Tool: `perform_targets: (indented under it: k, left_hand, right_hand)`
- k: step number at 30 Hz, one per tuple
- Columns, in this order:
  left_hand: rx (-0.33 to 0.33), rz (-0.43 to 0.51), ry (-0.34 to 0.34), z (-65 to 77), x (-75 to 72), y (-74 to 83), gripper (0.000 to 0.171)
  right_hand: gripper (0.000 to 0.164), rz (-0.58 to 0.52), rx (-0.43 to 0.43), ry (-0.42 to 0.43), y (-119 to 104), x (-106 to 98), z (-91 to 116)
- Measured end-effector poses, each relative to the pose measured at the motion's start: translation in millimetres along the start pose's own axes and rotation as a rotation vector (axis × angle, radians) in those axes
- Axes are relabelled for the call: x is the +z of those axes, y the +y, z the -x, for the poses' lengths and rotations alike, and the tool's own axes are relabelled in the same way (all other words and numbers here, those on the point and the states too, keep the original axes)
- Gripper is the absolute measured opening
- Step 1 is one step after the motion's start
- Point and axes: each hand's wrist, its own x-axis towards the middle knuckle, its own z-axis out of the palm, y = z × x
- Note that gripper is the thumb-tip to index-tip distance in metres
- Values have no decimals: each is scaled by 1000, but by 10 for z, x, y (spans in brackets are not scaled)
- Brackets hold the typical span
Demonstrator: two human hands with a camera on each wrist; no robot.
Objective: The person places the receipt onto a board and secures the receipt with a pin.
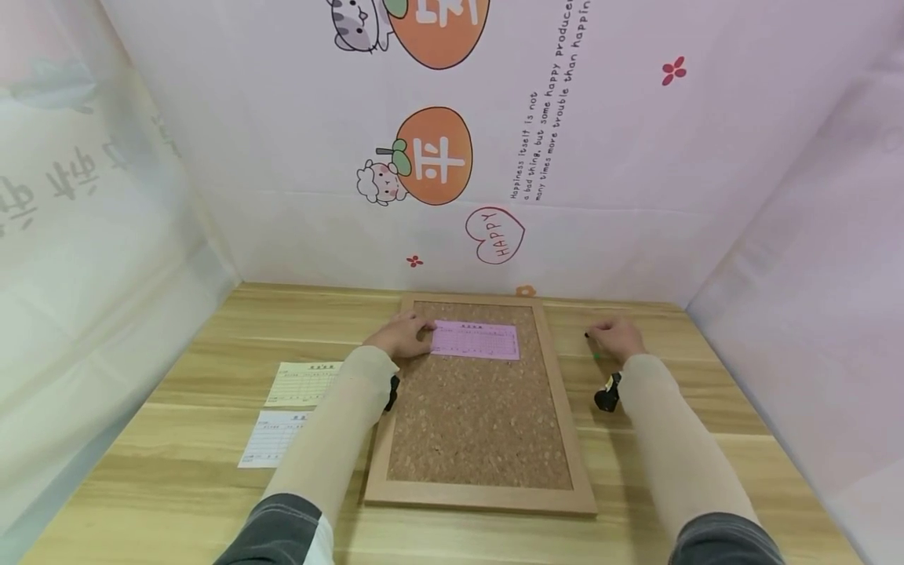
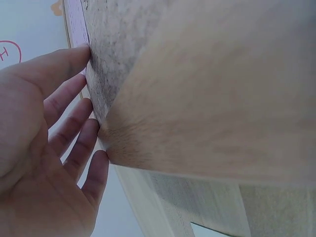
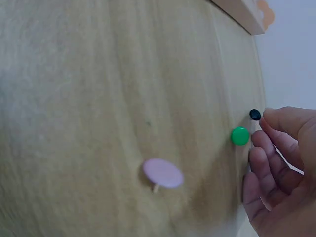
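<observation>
On the corkboard (image 1: 480, 416) lies a pink printed slip (image 1: 487, 342) near the top. My left hand (image 1: 402, 335) touches the slip's left edge with its thumb and fingertips. In the left wrist view that hand's fingers (image 2: 74, 126) are spread along the board's wooden frame (image 2: 207, 108). To the right of the board, my right hand (image 1: 617, 337) pinches a small black thumbtack (image 3: 255, 114) at the tips of thumb and forefinger. Close by stands a green thumbtack (image 3: 240, 136), just below the fingertips. A pink thumbtack (image 3: 163, 173) with its pin downward is nearer the wrist.
A yellow printed slip (image 1: 297, 383) and a white one (image 1: 271, 439) lie left of the board on the wooden table (image 1: 184, 439), partly hidden by the left forearm. A printed white cloth (image 1: 600, 235) hangs behind the table's far edge, with more at both sides.
</observation>
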Motion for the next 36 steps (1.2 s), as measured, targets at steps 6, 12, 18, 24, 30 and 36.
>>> perform_targets:
  k: [6,12,18,24,30,36]
  left_hand:
    - [-11,2,-4,-24,11,-17,49]
    - [15,7,14,25,-10,14,48]
    - [9,7,4,0,7,19,48]
    - [2,9,2,26,-16,34,48]
    - [-11,-5,-6,-40,20,-29,49]
    - [-10,-3,-7,-32,13,-19,50]
  right_hand:
    - [39,38,-7,68,-12,45,15]
    - [39,50,6,80,-77,55,79]
    - [36,68,-11,102,-87,67,110]
    - [36,63,-21,102,-75,66,95]
    - [41,-10,10,50,-102,45,106]
    - [41,-35,3,28,-128,46,105]
